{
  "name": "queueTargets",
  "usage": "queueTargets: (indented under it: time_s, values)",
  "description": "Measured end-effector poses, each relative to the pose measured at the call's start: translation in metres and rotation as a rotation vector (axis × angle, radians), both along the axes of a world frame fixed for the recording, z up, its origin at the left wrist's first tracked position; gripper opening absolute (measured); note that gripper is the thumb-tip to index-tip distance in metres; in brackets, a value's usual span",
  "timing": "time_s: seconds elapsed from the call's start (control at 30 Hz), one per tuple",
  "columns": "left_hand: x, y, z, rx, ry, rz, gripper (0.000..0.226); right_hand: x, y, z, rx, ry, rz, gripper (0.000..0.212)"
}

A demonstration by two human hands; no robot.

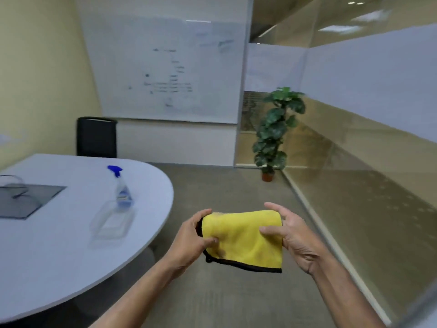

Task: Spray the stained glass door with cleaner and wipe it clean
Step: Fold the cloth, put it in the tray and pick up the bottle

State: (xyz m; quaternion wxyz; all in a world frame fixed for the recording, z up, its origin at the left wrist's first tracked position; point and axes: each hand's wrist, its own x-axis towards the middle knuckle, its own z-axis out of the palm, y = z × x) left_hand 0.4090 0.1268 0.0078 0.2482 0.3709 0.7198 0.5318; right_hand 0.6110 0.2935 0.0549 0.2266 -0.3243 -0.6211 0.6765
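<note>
- Head view: the left hand [191, 240] and right hand [290, 235] hold a folded yellow cloth [243, 237] between them at lower centre of the frame. Each grip is closed on an end of the cloth, with the thumb on the front and the fingers curled behind.
- The spray bottle [121, 188] stands on the worktop [71, 245] at left of centre, well apart from both hands. With both hands on the cloth, the glass may get rubbed dry, which would likely smear the stain rather than lift it.
- To fetch the bottle one hand must let go. Held at one end only, the folded cloth could fall open or drop to the floor and pick up grit.
- The bottle is tall and narrow, and it stands near the curved edge beside a clear tray [111, 224]. A hasty reach could tip it.
- Faint darker patches show on the cloth's face, and these could end up back on the glass.
- The glass partition [354, 162] runs along the right of the frame. Which pane is the door cannot be told, so the wrong one might be sprayed.
</note>
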Motion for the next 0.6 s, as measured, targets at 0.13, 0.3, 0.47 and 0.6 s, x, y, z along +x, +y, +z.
queueTargets:
  time_s: [0.13,0.3,0.47,0.6]
  values:
    - [-0.040,-0.020,-0.002,0.018,0.074,0.159,0.050,-0.057,0.005,-0.011,0.234,-0.153,0.178,0.078]
    - [-0.080,-0.053,-0.016,0.022,0.181,0.344,0.035,-0.131,-0.005,-0.029,0.614,-0.232,0.305,0.071]
    - [-0.137,-0.094,-0.038,-0.024,0.424,0.497,0.029,-0.202,-0.026,-0.048,0.875,-0.244,0.348,0.046]
    - [-0.194,-0.135,-0.049,-0.061,0.399,0.478,0.026,-0.263,-0.053,-0.064,1.015,-0.264,0.318,0.030]
